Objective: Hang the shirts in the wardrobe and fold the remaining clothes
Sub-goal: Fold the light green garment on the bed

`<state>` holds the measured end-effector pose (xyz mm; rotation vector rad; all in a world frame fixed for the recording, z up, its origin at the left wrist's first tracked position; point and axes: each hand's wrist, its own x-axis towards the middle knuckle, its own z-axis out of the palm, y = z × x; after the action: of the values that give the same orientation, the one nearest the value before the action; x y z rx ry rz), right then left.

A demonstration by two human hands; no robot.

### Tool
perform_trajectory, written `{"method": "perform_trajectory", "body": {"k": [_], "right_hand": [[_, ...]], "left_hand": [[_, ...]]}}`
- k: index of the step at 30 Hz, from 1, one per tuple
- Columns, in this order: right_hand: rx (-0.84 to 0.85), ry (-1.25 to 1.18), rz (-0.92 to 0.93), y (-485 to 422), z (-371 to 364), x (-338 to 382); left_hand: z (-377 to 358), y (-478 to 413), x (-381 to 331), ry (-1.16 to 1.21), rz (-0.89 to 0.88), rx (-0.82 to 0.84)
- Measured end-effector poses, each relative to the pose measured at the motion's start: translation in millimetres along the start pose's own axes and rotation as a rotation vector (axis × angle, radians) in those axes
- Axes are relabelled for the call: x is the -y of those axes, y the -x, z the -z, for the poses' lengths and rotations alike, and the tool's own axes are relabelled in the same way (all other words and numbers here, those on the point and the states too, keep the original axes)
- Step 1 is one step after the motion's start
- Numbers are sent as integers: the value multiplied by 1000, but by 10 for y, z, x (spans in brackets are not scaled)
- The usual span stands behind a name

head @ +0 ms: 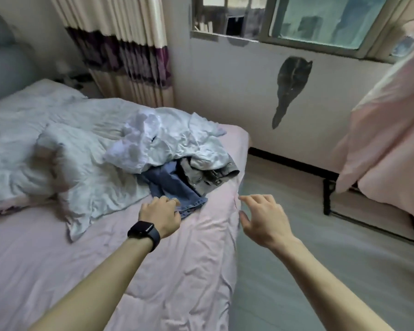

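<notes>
Gripping blue jeans (172,185) hem with left hand (160,212) (watch (144,231) on wrist); holding right hand (261,217) slack, empty, over bed (189,259) edge.

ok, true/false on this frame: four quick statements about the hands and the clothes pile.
1. The left hand grips the jeans. True.
2. The right hand holds a shirt. False: it is open, holding nothing.
3. The watch is on the left wrist. True.
4. The jeans lie on the floor. False: they lie on the bed, partly under a white garment.
</notes>
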<state>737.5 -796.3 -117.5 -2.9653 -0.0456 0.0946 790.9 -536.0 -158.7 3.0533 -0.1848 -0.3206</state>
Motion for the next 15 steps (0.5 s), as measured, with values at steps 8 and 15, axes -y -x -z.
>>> {"method": "perform_trajectory", "body": {"k": [8,15], "right_hand": [[99,-20,163,-1813,-251,-431],[193,-39,230,-3545,-624,-751]], "left_hand": [[-3,-1302,3,73,239,-8],[-95,-2685,-163,87,327,58]]}}
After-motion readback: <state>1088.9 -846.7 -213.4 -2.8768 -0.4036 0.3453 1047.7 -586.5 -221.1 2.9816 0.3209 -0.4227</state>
